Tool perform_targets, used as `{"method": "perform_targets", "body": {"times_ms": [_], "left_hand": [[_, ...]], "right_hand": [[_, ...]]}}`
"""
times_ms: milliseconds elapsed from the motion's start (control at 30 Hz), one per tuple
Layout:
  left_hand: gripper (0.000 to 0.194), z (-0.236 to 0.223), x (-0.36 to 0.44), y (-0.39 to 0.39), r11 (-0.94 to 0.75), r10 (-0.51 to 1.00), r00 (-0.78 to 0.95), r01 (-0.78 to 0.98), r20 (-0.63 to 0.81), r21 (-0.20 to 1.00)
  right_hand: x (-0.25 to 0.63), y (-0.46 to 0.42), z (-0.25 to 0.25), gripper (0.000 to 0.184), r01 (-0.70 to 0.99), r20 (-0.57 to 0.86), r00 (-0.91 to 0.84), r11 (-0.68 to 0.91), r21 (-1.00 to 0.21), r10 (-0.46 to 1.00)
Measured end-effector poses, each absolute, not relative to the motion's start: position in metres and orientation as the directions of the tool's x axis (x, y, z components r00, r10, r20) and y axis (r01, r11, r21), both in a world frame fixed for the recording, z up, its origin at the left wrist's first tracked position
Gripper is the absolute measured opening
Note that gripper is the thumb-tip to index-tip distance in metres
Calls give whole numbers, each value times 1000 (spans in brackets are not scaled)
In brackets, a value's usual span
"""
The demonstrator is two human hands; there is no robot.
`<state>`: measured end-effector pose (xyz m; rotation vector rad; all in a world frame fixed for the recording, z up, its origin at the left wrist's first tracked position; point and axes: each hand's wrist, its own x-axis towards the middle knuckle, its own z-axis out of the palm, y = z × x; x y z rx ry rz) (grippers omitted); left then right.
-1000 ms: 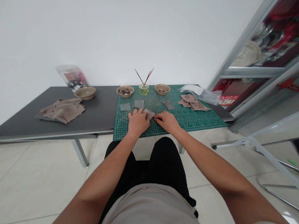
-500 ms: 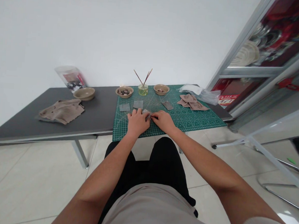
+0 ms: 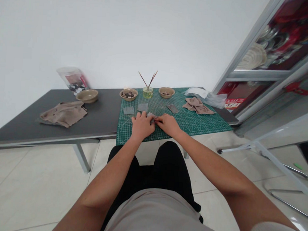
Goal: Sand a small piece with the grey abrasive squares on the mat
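Note:
Both my hands rest on the front of a green cutting mat (image 3: 192, 123). My left hand (image 3: 142, 126) and my right hand (image 3: 167, 125) meet over a small grey abrasive sheet (image 3: 150, 115), pinching it between their fingers. Most of that sheet is hidden by my fingers. Three similar grey sheets lie flat beyond my hands: one (image 3: 129, 110) to the far left, one (image 3: 142, 107) in the middle, and one (image 3: 173, 108) to the right. My hands touch none of these three.
Two shallow tan bowls (image 3: 128, 94) (image 3: 166, 92) hold small dark pieces behind the mat, with a glass jar of brushes (image 3: 147, 92) between them. Beige cloths (image 3: 198, 106) (image 3: 63, 113) lie on the mat and the grey table (image 3: 101, 113).
My hands have moved closer together, and my right fingers have come in over the small grey sheet. Less of the sheet shows now than a second ago.

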<state>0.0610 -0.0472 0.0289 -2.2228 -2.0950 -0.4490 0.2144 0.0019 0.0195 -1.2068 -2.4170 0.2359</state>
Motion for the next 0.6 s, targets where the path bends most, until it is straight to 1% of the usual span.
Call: {"method": "perform_targets", "body": {"times_ms": [167,300,500,600], "left_hand": [[35,30,61,-47,-70,974,32,984,223,162],[33,30,61,-46,-71,973,32,984,230,161],[34,29,61,-46,-75,971,39,986,237,146],[35,28,61,-46,-80,972,44,986,232,146]], "right_hand": [[225,9,20,20,737,291,-501,578,-349,815],[214,10,22,21,774,279,-477,549,-316,833],[218,-1,20,21,723,299,-526,604,-335,796],[228,4,20,19,725,296,-514,593,-351,805]]}}
